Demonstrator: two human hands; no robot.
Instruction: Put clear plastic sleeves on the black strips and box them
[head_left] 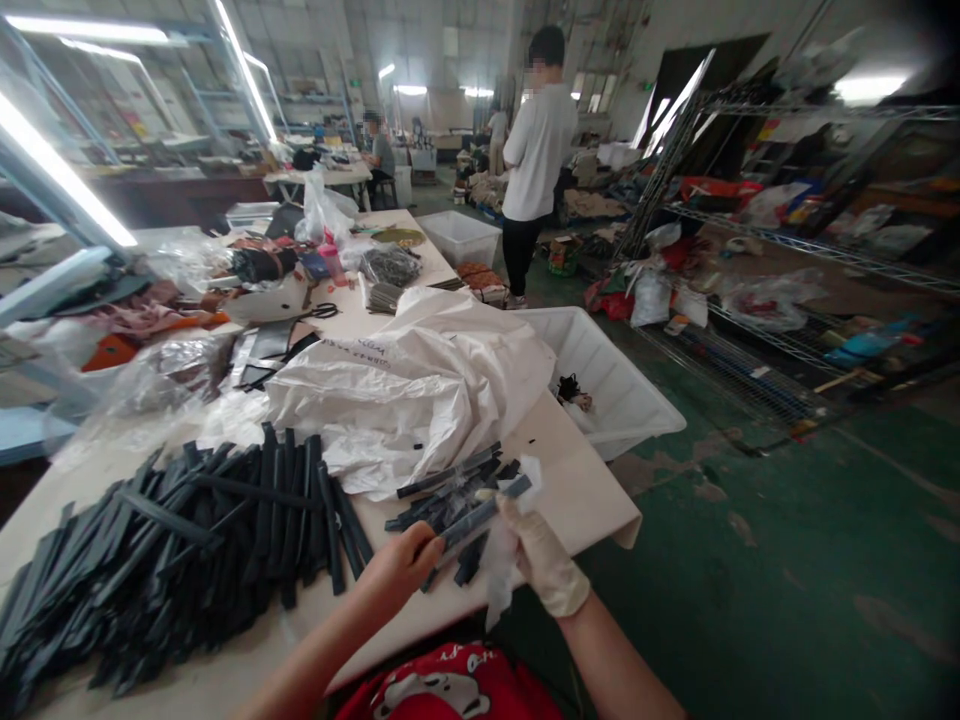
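My left hand [409,562], bare, is closed on the near end of a dark flat strip [474,520]. At the strip's other end is my right hand [546,562], in a pale glove, with its thumb and fingers pinched on it. A piece of thin whitish film [500,575] hangs at my right hand, and more of it shows above the fingers. Under the held strip lies a small pile of dark strips [442,500]. On the left, a large heap of similar dark strips [202,530] covers much of the table [592,500].
A crumpled white sack [420,380] lies beyond the strips. Black-handled scissors [322,311] and plastic bags are farther back. A white bin [637,395] stands off the table's right edge. A person [536,150] stands beyond, and wire shelving [810,230] is at right.
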